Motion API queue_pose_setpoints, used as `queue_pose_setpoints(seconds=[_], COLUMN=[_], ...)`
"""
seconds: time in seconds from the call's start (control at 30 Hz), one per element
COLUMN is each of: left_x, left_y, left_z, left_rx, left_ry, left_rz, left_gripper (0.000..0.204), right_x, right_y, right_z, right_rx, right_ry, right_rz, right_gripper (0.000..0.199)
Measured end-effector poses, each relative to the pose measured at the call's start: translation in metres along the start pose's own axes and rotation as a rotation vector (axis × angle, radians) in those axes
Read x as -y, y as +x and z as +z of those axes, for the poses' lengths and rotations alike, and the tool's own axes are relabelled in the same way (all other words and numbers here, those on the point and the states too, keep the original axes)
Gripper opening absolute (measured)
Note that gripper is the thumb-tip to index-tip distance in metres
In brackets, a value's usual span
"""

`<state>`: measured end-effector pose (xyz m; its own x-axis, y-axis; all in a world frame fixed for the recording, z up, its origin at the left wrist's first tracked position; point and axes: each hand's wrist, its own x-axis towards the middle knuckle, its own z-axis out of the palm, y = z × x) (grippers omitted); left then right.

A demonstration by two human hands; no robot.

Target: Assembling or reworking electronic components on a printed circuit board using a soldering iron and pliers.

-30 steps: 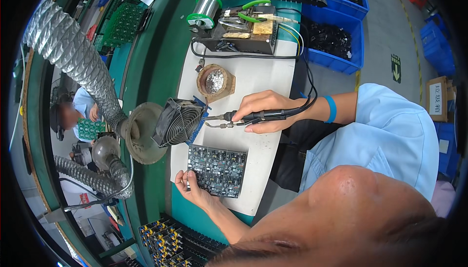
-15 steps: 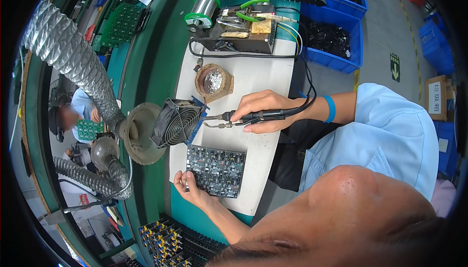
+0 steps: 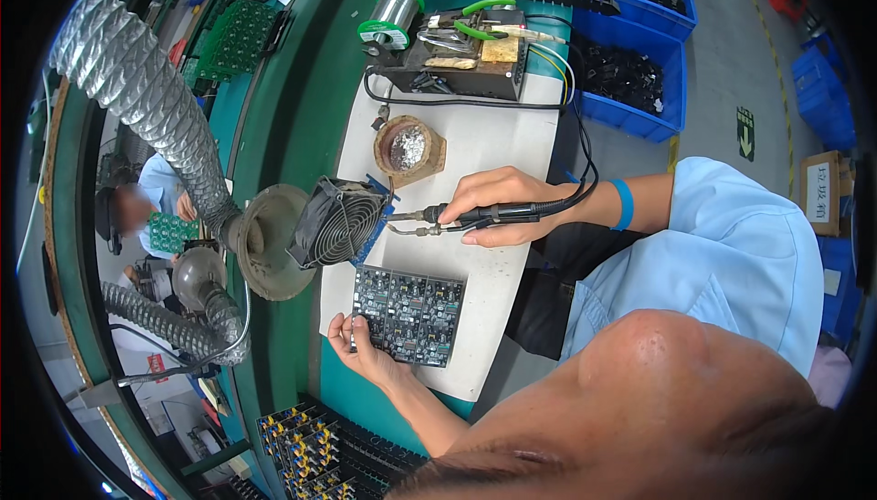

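A soldering iron with a thin bent metal guide beside its tip is gripped in my right hand. Its tip points left, close to a black fan with a round wire grille, mounted on a blue frame. Whether the tip touches anything there is hard to make out. Below the fan lies a dark panel of circuit boards crowded with small parts. My left hand pinches the panel's lower left edge, thumb on top. The fingertips underneath are partly hidden.
A brown pot with silvery scraps stands beyond the iron. Behind it are a solder spool and a tool box with green-handled pliers. A fume hood is left of the fan. Blue bins stand right; another person holds a green board.
The whole scene has shifted slightly to the right in the picture. Both hands keep their holds, and the iron stays beside the fan.
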<state>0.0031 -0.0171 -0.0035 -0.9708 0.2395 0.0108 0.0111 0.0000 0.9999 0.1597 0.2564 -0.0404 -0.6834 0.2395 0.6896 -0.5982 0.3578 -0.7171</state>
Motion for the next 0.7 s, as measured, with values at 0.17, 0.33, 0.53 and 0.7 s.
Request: queue_pose_setpoints(seconds=[0.17, 0.33, 0.53, 0.7], left_x=[0.0005, -0.0012, -0.0035, -0.0044], left_y=[0.0011, 0.0029, -0.0004, -0.0016], left_z=[0.0004, 0.0009, 0.0002, 0.0019], left_rx=[0.003, -0.006, -0.004, 0.006], left_ry=[-0.001, 0.013, 0.011, 0.0], left_rz=[-0.004, -0.018, -0.015, 0.001], left_gripper=[0.035, 0.035, 0.035, 0.035], right_x=[-0.0012, -0.0022, 0.0016, 0.0061], right_y=[-0.0006, 0.0013, 0.0008, -0.0001], right_z=[0.0003, -0.0003, 0.0009, 0.0008], right_rx=[0.009, 0.005, 0.004, 0.015], right_ry=[0.005, 0.001, -0.001, -0.021], right_rz=[0.012, 0.01, 0.008, 0.005], right_gripper=[0.037, 0.036, 0.037, 0.037])
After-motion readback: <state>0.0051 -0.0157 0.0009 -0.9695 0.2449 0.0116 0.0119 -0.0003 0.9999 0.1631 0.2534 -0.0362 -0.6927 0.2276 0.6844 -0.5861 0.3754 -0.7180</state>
